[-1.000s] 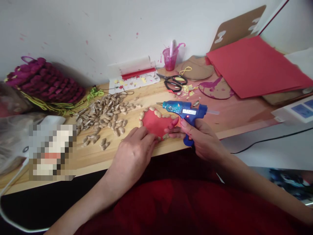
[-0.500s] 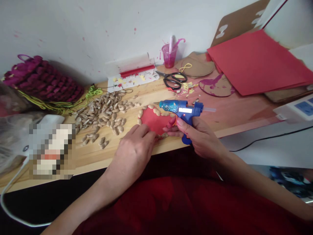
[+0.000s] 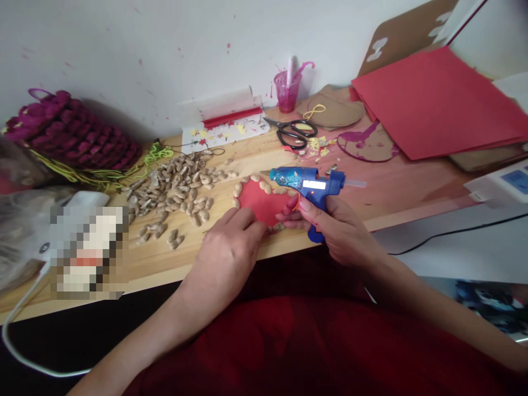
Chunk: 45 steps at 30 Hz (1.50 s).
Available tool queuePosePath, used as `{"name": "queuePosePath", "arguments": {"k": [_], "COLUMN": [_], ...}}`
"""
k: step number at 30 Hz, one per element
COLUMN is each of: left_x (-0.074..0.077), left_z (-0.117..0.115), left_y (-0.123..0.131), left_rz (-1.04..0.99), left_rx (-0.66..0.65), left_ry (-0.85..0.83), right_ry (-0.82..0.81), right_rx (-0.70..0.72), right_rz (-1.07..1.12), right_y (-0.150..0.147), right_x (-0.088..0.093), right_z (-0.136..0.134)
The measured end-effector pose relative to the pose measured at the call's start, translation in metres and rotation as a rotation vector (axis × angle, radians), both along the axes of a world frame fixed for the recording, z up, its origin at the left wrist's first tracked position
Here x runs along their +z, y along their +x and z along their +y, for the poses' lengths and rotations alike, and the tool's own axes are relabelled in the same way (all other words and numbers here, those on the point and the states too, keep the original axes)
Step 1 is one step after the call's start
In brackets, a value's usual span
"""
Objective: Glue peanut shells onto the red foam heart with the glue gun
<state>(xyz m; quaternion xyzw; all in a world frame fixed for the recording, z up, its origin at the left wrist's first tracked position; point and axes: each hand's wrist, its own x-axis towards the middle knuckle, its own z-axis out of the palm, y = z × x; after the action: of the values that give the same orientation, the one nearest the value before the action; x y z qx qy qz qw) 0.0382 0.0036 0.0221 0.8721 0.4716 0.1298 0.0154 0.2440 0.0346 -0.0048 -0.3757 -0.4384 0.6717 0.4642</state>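
Note:
A red paper heart [image 3: 260,202] lies near the front edge of the wooden table [image 3: 231,159], edged with peanut shells. My left hand [image 3: 229,248] rests on its lower left side, fingers bent and pressed down on the shells there. My right hand [image 3: 336,226] grips a blue hot glue gun [image 3: 309,184] by its handle, its nozzle pointing left over the heart's top edge and its small light on. The fingertips of that hand touch the heart's right side.
A heap of peanut shells [image 3: 175,184] lies left of the heart. Black scissors [image 3: 295,132], a pink cup [image 3: 287,91], red paper sheets [image 3: 433,102] and cardboard pieces sit behind. A purple woven piece [image 3: 70,132] is at far left. A white cable [image 3: 25,352] hangs off the front edge.
The view has shifted slightly. The glue gun has lifted a little and both hands stay at the heart in nearly the same places.

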Motion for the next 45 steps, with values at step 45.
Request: {"name": "queuePosePath", "arguments": {"k": [45], "left_x": [-0.015], "left_z": [0.004], "left_y": [-0.007], "left_rz": [-0.251], "left_rx": [0.060], "left_ry": [0.084], "right_ry": [0.009], "right_rx": [-0.029], "right_rz": [-0.014], "right_y": [-0.003], "right_x": [-0.005], "right_z": [0.003]}}
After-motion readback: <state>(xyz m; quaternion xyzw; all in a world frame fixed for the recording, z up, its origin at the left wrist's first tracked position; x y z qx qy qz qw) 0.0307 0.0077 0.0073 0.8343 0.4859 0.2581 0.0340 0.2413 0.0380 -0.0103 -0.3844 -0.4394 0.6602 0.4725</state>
